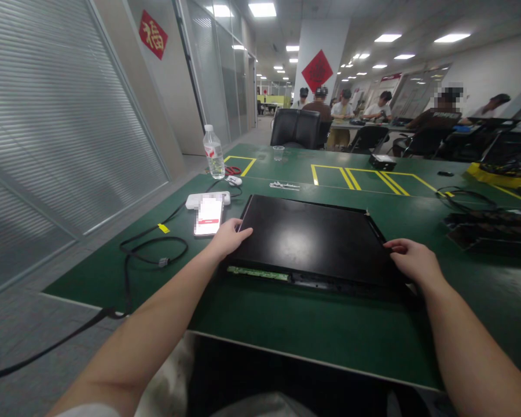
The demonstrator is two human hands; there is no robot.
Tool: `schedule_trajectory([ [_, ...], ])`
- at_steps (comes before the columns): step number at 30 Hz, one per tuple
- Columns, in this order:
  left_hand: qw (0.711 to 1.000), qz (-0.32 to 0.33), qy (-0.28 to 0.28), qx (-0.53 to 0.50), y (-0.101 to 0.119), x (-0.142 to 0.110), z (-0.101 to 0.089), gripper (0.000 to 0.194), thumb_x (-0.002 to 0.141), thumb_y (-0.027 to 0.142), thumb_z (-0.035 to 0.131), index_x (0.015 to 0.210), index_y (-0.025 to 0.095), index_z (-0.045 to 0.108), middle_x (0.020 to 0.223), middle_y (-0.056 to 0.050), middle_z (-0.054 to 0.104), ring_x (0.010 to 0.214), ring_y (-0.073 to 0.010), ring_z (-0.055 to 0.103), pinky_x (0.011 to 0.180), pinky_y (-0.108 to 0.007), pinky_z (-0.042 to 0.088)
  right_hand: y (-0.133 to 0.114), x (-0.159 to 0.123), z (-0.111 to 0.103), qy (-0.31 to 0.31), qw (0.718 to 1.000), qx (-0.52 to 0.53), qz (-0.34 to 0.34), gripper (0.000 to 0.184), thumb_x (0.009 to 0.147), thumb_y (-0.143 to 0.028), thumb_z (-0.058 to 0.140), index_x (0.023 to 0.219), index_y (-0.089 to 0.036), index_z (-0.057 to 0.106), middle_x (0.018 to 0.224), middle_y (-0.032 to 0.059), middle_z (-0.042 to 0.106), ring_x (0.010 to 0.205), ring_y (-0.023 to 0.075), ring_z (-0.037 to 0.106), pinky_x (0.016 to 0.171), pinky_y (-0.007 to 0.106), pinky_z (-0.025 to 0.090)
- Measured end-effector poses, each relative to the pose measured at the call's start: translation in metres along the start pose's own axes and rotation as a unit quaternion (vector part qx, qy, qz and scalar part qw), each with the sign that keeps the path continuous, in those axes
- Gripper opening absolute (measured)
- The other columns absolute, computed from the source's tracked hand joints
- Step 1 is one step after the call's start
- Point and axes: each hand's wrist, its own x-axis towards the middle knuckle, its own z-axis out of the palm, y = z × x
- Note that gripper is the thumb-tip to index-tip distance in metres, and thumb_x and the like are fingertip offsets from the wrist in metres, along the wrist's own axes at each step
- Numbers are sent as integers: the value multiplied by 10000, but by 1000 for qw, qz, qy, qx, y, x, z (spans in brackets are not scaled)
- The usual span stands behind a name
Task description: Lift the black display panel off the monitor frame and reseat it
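Note:
A black flat display panel [304, 237] lies on the green table in front of me, its glossy face up. Along its near edge a strip of green circuit board [258, 273] shows. My left hand [231, 238] grips the panel's left side, with the thumb on top and the other fingers over the edge or partly hidden. On the opposite side, my right hand [412, 260] holds the right edge with its fingers curled, the fingertips partly out of sight.
Left of the panel are a lit phone [209, 215], a white power strip [195, 200], a black cable [154, 243] and a water bottle [213, 153]. Small white strips [285, 186] lie behind it. Dark parts [490, 229] sit at right. People work at tables farther back.

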Motion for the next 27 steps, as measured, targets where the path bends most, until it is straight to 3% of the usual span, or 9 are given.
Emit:
schedule_trajectory([
  [7, 1000, 23, -1, -4, 5, -4, 2, 276, 692, 197, 999, 842, 220, 768, 883, -79, 801, 952, -338, 768, 810, -348, 585, -3, -2, 1, 4, 1000, -10, 1, 338, 709, -208, 676, 980, -274, 867, 999, 82, 831, 902, 288, 761, 766, 389, 559],
  [12, 998, 35, -21, -40, 12, -8, 1, 289, 700, 136, 977, 901, 215, 786, 942, -83, 829, 1084, -359, 786, 957, -401, 618, -2, -2, 2, 9, 1000, 0, -6, 340, 694, -214, 683, 979, -268, 860, 964, 82, 817, 855, 276, 746, 745, 377, 549],
  [17, 991, 38, -12, -124, 16, -11, 3, 417, 679, 100, 983, 1009, 201, 749, 1076, -97, 839, 1215, -343, 776, 1126, -460, 578, -11, -7, -1, 17, 998, 53, 8, 463, 769, -257, 646, 1187, -274, 845, 883, 52, 792, 763, 241, 709, 714, 349, 525],
  [19, 988, 51, -17, -146, 17, -11, 3, 443, 683, 108, 979, 1042, 194, 734, 1135, -107, 836, 1256, -335, 764, 1158, -465, 564, -17, -9, -4, 21, 997, 68, 35, 471, 853, -324, 616, 1267, -250, 828, 907, 74, 795, 811, 261, 722, 760, 364, 540],
  [22, 982, 85, -26, -166, 16, -11, 3, 473, 691, 126, 964, 1088, 188, 715, 1215, -120, 825, 1295, -325, 751, 1188, -460, 546, -25, -13, -10, 14, 994, 81, 71, 437, 946, -422, 574, 1199, -187, 842, 1073, 168, 818, 1018, 324, 752, 903, 394, 554],
  [27, 978, 111, -32, -175, 13, -7, 2, 501, 691, 195, 972, 1105, 199, 691, 1243, -117, 819, 1321, -333, 739, 1199, -483, 541, -38, -20, -15, 11, 966, 215, 142, 402, 905, -463, 692, 1129, -159, 831, 1229, 216, 806, 1203, 383, 725, 1012, 412, 550],
])
